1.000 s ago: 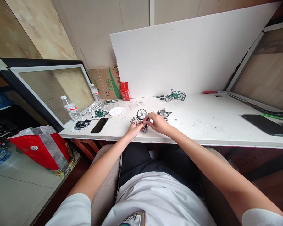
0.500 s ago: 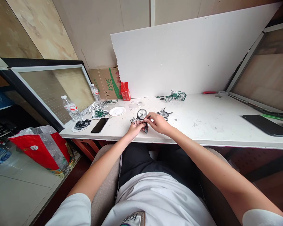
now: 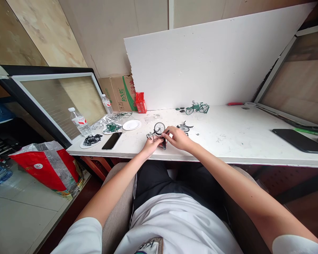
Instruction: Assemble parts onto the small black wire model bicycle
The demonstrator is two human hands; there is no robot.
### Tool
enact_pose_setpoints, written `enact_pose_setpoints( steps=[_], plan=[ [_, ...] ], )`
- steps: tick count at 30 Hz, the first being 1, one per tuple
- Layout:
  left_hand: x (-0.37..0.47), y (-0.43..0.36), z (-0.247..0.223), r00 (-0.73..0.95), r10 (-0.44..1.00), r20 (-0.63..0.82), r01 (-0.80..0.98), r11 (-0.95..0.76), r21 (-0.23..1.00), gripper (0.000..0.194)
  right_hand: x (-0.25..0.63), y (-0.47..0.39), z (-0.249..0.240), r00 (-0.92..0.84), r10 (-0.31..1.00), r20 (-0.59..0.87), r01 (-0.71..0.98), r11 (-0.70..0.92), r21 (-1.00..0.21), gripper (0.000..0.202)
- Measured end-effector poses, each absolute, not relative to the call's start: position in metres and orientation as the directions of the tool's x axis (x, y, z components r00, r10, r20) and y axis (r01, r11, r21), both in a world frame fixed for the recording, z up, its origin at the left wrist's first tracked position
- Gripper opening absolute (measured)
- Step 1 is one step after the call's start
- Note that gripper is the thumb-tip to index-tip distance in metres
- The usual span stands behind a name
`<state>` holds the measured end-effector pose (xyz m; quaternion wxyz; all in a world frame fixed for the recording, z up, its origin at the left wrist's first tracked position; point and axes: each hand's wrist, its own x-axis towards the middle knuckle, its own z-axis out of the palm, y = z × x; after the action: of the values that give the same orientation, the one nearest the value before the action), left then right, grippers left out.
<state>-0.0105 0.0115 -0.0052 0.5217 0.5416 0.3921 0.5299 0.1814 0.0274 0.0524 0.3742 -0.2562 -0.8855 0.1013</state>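
Black spindly model bicycle [image 3: 164, 143], pinched in both hands [image 3: 178, 138], round spoked wheel [image 3: 159, 128], scuffed white tabletop [image 3: 233, 137]

The near bike [image 3: 159, 128] is black, the far bike [image 3: 197, 107] green, desk [image 3: 241, 141] and plate [image 3: 131, 125] white, the box [image 3: 141, 104] red, the carton [image 3: 119, 92] brown striped green, the wall panel [image 3: 46, 28] mottled beige.

Model bicycle [image 3: 159, 129] near the front of the desk [image 3: 214, 144], smartphone [image 3: 112, 140] to its left, second model bicycle [image 3: 197, 107] behind, toward the right
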Motion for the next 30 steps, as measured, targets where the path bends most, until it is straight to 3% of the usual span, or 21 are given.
enact_pose_setpoints(
  steps=[30],
  plan=[
    [-0.0094,0.0123,-0.0064,0.129,0.972,0.195,-0.104,-0.182,0.978,0.021,0.1819,0.0292,0.0494,-0.602,0.527,0.601,0.383,0.85,-0.361,0.028]
  ],
)
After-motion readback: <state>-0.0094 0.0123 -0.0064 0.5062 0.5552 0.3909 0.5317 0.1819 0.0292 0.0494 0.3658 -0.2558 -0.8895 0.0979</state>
